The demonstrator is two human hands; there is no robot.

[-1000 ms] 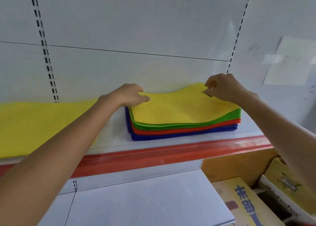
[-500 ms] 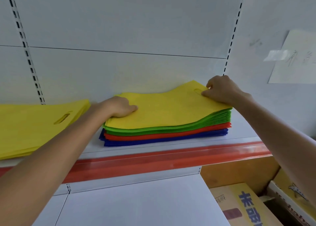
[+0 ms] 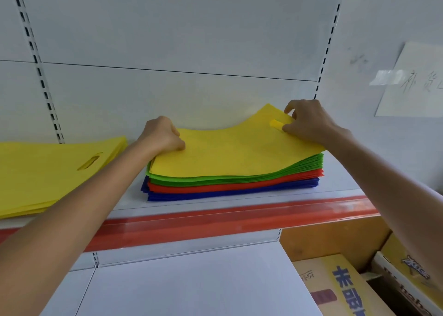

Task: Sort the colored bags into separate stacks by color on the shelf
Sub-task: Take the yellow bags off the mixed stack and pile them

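**Yellow bag gripped at both ends atop a mixed stack**

Yellow, and lying uppermost, the top bag [image 3: 230,152] crowns a mixed pile in the middle of the white shelf [image 3: 340,184], its far right corner lifted off the layers beneath. The left hand [image 3: 160,136] has its fingers curled at the bag's far left edge, thumb pressed onto the fabric. The right hand [image 3: 309,121] pinches the raised far right corner beside the handle slot, where a small flap of fabric stands up against the fingertips [image 3: 286,129].

Under the held bag lie the green bags [image 3: 239,178], then the red bags [image 3: 239,187], then the blue bags [image 3: 227,196] at the bottom, the edges roughly squared and slightly fanned on the right.

To the left, apart from the pile, sits an all-yellow stack [image 3: 43,179] with a handle slot showing in its top sheet.

An orange-red strip [image 3: 215,220] runs along the shelf's near edge. Below it is a lower white shelf [image 3: 191,282], and at near right, printed cardboard boxes [image 3: 335,289]. A handwritten paper note [image 3: 417,85] is taped to the wall at far right.
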